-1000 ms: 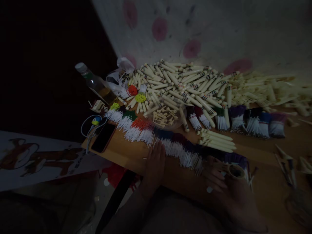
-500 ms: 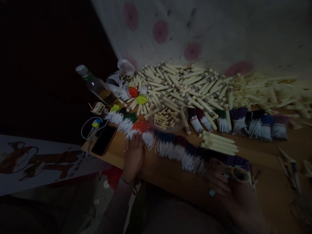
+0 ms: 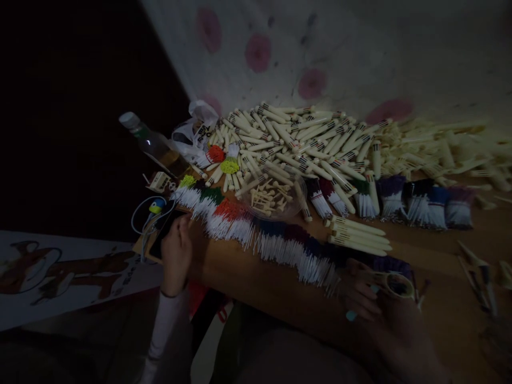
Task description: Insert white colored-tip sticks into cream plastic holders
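Observation:
My left hand [image 3: 176, 253] is over the lower right part of a dark phone [image 3: 165, 226] at the table's left end. Its fingers are bunched together, and whatever they may hold is hidden. On the right, my right hand [image 3: 370, 309] is closed around a cream pen barrel [image 3: 380, 277], whose round open end [image 3: 400, 286] points right with dark bits inside. Bluish-green nails show on this hand. Between the hands runs a row of pen refills [image 3: 280, 248], white with coloured ends. Behind the right hand lie several cream pen barrels [image 3: 358, 234] side by side.
A clear bowl [image 3: 300, 186] of small cream parts stands mid-table. Behind it is a heap of multicolour pens [image 3: 296, 130]. Refill bundles [image 3: 392, 197] and loose cream parts [image 3: 444, 149] are to the right. A bottle [image 3: 156, 146], plastic bag [image 3: 196, 130] and cable [image 3: 134, 218] are left.
My left hand has moved left from the orange and white refills onto the phone. My right hand stays nearly still with the pen barrel. The view has shifted slightly.

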`<state>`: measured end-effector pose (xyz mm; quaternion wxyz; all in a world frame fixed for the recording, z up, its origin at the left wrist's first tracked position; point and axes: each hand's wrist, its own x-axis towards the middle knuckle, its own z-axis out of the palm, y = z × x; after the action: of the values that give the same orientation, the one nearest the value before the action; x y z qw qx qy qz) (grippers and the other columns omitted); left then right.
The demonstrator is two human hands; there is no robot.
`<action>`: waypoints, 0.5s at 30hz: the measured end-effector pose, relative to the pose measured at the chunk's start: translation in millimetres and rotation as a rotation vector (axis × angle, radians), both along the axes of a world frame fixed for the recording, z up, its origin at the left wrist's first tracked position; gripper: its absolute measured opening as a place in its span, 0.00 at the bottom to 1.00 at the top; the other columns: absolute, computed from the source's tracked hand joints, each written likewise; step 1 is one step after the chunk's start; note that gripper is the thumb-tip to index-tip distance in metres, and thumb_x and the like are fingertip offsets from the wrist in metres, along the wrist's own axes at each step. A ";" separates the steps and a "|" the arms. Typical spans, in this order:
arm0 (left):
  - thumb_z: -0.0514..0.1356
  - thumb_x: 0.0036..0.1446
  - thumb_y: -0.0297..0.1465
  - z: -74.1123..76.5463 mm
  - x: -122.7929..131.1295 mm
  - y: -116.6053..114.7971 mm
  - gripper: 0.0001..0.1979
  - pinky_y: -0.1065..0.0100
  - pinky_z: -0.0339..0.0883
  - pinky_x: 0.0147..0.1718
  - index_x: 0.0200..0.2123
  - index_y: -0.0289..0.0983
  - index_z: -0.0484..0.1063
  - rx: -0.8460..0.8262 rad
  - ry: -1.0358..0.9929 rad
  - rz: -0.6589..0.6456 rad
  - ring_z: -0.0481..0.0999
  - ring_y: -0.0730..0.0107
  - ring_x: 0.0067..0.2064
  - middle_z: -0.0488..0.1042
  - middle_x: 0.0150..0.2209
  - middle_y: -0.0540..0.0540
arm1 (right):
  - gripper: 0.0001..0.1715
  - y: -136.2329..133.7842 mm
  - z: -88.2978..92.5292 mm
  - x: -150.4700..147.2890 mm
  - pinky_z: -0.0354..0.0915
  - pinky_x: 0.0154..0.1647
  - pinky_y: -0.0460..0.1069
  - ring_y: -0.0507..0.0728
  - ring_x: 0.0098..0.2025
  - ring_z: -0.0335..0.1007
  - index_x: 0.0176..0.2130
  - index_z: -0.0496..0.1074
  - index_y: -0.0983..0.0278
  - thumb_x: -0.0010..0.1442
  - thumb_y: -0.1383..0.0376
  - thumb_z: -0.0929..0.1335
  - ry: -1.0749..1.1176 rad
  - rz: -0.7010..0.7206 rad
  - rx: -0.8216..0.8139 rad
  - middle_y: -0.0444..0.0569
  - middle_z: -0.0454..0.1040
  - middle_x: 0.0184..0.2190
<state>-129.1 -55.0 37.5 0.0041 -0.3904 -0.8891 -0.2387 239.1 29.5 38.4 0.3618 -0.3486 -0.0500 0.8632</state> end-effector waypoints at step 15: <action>0.48 0.60 0.33 10.0 -38.7 19.6 0.11 0.60 0.71 0.45 0.33 0.40 0.69 -0.141 -0.183 -0.033 0.79 0.56 0.41 0.79 0.35 0.41 | 0.08 4.6 -0.6 2.2 0.46 0.14 0.36 0.43 0.18 0.30 0.29 0.75 0.67 0.49 0.70 0.77 0.086 0.021 -0.007 0.33 0.51 0.18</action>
<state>-167.8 -35.3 47.5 -0.1084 -0.3810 -0.8938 -0.2101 241.3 34.1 37.8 0.3533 -0.3118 -0.0349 0.8813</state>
